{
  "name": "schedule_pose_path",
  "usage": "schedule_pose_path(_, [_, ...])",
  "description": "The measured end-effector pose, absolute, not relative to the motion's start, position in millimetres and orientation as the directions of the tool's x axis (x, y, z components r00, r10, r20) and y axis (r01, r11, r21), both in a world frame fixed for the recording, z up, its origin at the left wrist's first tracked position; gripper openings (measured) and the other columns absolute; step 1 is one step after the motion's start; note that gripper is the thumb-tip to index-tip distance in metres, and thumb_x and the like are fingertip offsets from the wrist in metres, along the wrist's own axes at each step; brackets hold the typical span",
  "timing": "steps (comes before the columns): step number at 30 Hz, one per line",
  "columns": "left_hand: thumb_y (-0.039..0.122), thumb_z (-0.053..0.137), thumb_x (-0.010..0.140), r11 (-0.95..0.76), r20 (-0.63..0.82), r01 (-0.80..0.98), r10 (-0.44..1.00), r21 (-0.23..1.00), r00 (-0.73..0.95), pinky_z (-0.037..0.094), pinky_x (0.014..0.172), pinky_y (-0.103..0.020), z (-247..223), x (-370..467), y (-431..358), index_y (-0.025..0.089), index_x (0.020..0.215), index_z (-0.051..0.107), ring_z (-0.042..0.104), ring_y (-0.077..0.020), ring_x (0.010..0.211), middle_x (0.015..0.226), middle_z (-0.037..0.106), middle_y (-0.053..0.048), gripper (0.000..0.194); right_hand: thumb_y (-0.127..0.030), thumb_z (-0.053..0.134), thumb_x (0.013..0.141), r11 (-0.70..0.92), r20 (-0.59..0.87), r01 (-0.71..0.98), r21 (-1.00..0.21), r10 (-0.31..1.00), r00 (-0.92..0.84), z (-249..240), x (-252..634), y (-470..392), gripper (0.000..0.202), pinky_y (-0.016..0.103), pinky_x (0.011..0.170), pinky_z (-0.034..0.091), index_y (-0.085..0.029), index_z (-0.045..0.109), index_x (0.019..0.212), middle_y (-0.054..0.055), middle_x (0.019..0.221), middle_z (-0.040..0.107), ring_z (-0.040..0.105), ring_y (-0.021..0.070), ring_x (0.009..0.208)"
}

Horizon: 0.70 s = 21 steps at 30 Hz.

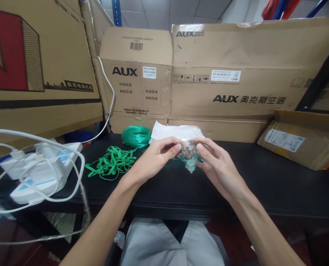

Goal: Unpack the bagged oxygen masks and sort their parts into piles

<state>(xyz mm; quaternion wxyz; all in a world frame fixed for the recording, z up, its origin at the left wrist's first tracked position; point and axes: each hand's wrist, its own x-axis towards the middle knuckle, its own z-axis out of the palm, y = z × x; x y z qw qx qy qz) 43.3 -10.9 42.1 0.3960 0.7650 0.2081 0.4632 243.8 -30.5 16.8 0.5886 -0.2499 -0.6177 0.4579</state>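
Note:
Between my two hands, above the black table [153, 192], is a clear greenish oxygen mask [188, 152]. Its connector points down toward me. My left hand [164, 152] pinches the mask's left edge between thumb and fingers. On the opposite edge, my right hand [213, 153] grips it the same way, thumb on the near side. Just behind the hands lies a white plastic bag or sheet [175, 132]. Left of it sits a coil of clear green tubing [136, 136]. A tangled heap of green elastic straps [113, 162] rests nearer, left of my left forearm.
White power strips with plugs [46, 173] and looping white cables [82, 162] take up the table's left end. Upright cardboard panels [225, 85] wall off the back. A large carton [42, 55] stands at left, a taped cardboard box [297, 138] at right.

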Motion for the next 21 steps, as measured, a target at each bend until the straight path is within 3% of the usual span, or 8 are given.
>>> schedule_pose_path(3, [0.036,0.064,0.098,-0.558,0.542,-0.101,0.722,0.824,0.431,0.051,0.092,-0.030,39,44,-7,0.015,0.102,0.071,0.062,-0.0176,0.094,0.098,0.067,-0.005,0.023,-0.039,0.076,0.090,0.581,0.582,-0.039,-0.813,0.813,-0.032,18,242,-29,0.031,0.032,0.086,0.057,-0.030,0.068,0.118,0.004,0.120,0.067,0.064,0.0227,0.115])
schedule_pose_path(8, [0.035,0.062,0.099,-0.500,0.523,-0.180,0.725,0.847,0.448,0.054,0.099,-0.037,29,47,1,0.016,0.107,0.068,0.063,-0.0210,0.108,0.118,0.064,-0.008,0.021,-0.041,0.076,0.089,0.638,0.642,0.191,-0.746,0.765,-0.048,12,239,-26,0.028,0.038,0.093,0.058,-0.026,0.070,0.112,0.006,0.119,0.070,0.066,0.0258,0.116])
schedule_pose_path(16, [0.036,0.062,0.099,-0.524,0.479,-0.066,0.710,0.849,0.516,0.055,0.097,-0.035,28,48,-4,0.017,0.108,0.068,0.065,-0.0209,0.107,0.116,0.065,-0.007,0.022,-0.043,0.068,0.095,0.655,0.687,0.400,-0.641,0.722,-0.082,5,242,-22,0.028,0.041,0.093,0.056,-0.026,0.071,0.117,0.006,0.120,0.074,0.071,0.0261,0.107])
schedule_pose_path(21, [0.050,0.052,0.101,-0.583,0.427,0.155,0.728,0.798,0.537,0.050,0.088,-0.032,29,46,-4,0.016,0.097,0.075,0.065,-0.0213,0.096,0.097,0.072,-0.006,0.041,-0.040,0.067,0.096,0.710,0.684,0.479,-0.516,0.678,-0.268,16,252,-28,0.024,0.037,0.096,0.053,-0.028,0.075,0.115,0.004,0.121,0.075,0.069,0.0244,0.110])
